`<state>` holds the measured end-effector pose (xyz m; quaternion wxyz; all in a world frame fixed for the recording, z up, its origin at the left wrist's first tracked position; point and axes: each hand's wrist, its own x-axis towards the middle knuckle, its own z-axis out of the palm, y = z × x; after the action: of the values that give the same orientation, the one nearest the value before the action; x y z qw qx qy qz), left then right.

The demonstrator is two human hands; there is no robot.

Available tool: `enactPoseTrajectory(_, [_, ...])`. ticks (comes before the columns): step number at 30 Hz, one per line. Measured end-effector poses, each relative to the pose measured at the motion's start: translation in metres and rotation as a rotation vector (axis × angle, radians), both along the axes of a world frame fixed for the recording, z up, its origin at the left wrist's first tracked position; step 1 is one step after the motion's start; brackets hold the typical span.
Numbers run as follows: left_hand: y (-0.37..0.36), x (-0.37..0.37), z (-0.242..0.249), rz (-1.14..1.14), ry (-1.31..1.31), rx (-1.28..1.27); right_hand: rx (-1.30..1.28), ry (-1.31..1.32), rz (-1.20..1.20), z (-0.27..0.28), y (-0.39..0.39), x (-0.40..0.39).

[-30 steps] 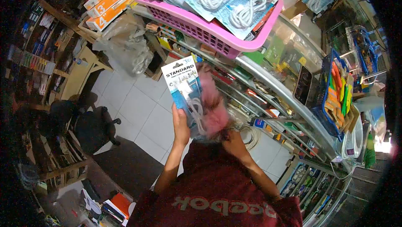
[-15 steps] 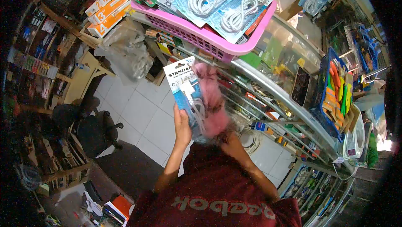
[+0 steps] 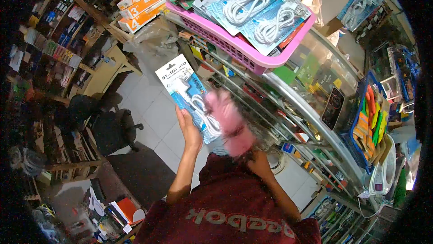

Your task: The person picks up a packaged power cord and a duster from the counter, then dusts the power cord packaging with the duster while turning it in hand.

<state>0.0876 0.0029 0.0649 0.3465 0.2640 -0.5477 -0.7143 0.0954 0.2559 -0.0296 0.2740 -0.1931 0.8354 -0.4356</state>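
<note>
Head view: the left hand (image 3: 189, 129) is clamped on the lower edge of a blister-packed white cable (image 3: 189, 95), fingers closed round the card, which is held up tilted just in front of the glass display counter (image 3: 315, 104). The right hand (image 3: 259, 163) grips the handle of a pink feather duster (image 3: 228, 120), whose blurred head lies against the pack's lower right face; the fingers look closed, though blur hides the detail. Judging by this, the step in hand is dusting the pack, and the next move calls for a steady hold while the duster sweeps the face. The card reads "STANDARD", partly glared. Orange boxes (image 3: 140, 5) show "2", "3", "4". More cable packs fill the pink basket (image 3: 252, 57) above. The red shirt (image 3: 230, 212) reads "Reebok", upside down.
</note>
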Motion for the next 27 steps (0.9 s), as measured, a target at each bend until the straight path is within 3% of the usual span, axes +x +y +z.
enactPoseTrajectory(1, [0.001,0.002,0.005,-0.01,0.002,0.002,-0.07,0.057,-0.064,0.012,-0.006,0.001])
enactPoseTrajectory(4, [-0.002,0.006,0.003,-0.011,-0.06,-0.129,0.016,0.107,0.109,-0.021,-0.004,0.005])
enactPoseTrajectory(7, [-0.006,0.008,-0.011,-0.03,-0.058,-0.155,0.137,-0.012,0.131,-0.027,-0.006,0.005])
enactPoseTrajectory(10, [-0.005,0.002,0.0,0.065,-0.09,-0.208,-0.044,-0.073,0.085,-0.006,-0.007,0.005])
enactPoseTrajectory(13, [-0.01,-0.002,0.002,0.172,-0.083,-0.204,0.079,0.003,0.16,0.004,-0.008,0.003])
enactPoseTrajectory(19, [-0.044,-0.004,-0.046,0.063,0.046,-0.058,0.303,-0.061,0.263,0.02,-0.006,0.001])
enactPoseTrajectory(21, [-0.011,-0.01,0.011,0.087,0.122,-0.031,0.155,-0.062,0.123,0.01,-0.001,0.003])
enactPoseTrajectory(27, [-0.01,-0.014,0.006,0.111,0.172,0.158,0.064,0.125,0.08,-0.039,0.011,0.013])
